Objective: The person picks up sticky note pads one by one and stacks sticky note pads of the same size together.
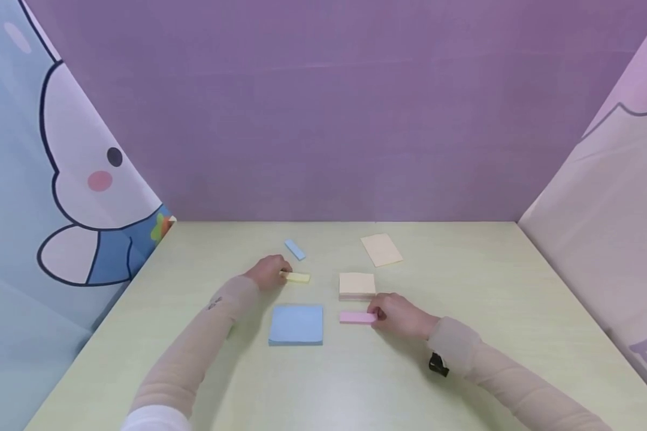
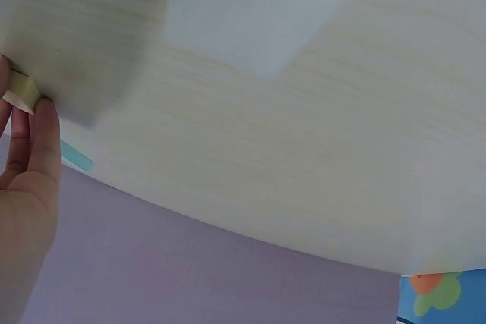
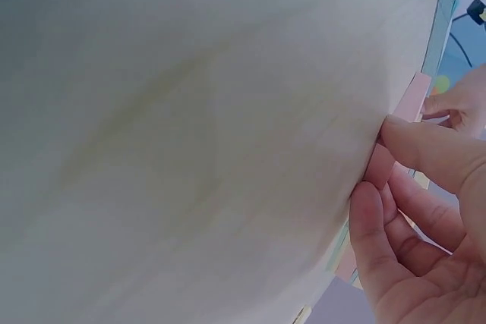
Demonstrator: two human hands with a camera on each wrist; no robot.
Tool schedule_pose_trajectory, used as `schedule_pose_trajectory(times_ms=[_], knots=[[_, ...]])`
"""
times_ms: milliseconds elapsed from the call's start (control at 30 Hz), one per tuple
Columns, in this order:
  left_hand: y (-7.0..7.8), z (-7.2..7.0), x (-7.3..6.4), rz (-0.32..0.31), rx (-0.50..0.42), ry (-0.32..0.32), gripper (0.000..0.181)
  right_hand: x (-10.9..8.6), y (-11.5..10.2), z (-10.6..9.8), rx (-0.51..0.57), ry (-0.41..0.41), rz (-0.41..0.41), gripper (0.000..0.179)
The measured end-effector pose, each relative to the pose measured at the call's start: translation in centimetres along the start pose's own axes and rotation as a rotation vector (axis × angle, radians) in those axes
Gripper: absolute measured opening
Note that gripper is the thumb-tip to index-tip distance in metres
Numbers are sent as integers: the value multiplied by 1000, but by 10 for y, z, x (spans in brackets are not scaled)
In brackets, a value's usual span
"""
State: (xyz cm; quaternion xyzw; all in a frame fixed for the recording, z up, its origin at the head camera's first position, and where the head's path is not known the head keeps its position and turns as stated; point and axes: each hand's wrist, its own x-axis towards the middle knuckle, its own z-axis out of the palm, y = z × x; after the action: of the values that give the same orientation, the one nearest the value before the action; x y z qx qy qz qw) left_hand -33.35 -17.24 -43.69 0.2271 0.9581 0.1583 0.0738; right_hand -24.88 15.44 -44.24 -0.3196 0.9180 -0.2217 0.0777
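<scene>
My left hand (image 1: 268, 272) pinches the left end of a narrow yellow sticky-note pad (image 1: 299, 278); the left wrist view shows the yellow pad (image 2: 23, 90) between thumb and fingers. Right of centre, my right hand (image 1: 401, 314) holds the right end of a narrow pink sticky-note pad (image 1: 356, 318) between thumb and fingertips. In the right wrist view that pink pad (image 3: 380, 166) sits low against the tabletop. Just behind it lies a thick peach sticky-note pad (image 1: 357, 284). A large blue sticky-note pad (image 1: 296, 325) lies in front, between the two arms.
A narrow blue sticky-note pad (image 1: 295, 249) lies at an angle beyond the left hand. Farther back on the right is a thin peach square note (image 1: 381, 249). The pale wood-grain table (image 1: 463, 269) meets a purple backdrop (image 1: 345, 120), with printed cloths on both sides.
</scene>
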Motion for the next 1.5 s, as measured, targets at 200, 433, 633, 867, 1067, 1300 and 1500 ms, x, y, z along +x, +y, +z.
schedule_pose_trajectory(times_ms=[200,433,633,867,1067,1300,1500], knots=[[-4,2,0,4,0,6,23,0,-1,-1,4,9,-12,17],[-2,-1,-2,18,13,18,22,1,0,-1,6,11,-5,16],[1,-4,-4,18,22,6,20,2,-1,-2,11,11,-18,16],[-2,0,-4,10,11,-17,20,0,-1,-1,2,10,-25,16],[-4,1,-5,20,4,-18,21,0,-1,-1,-3,11,-28,17],[-3,1,-7,18,-14,-24,19,-1,-1,-1,-12,6,-19,18],[-3,1,-8,21,6,-35,17,-1,-2,-2,-9,6,-9,18]])
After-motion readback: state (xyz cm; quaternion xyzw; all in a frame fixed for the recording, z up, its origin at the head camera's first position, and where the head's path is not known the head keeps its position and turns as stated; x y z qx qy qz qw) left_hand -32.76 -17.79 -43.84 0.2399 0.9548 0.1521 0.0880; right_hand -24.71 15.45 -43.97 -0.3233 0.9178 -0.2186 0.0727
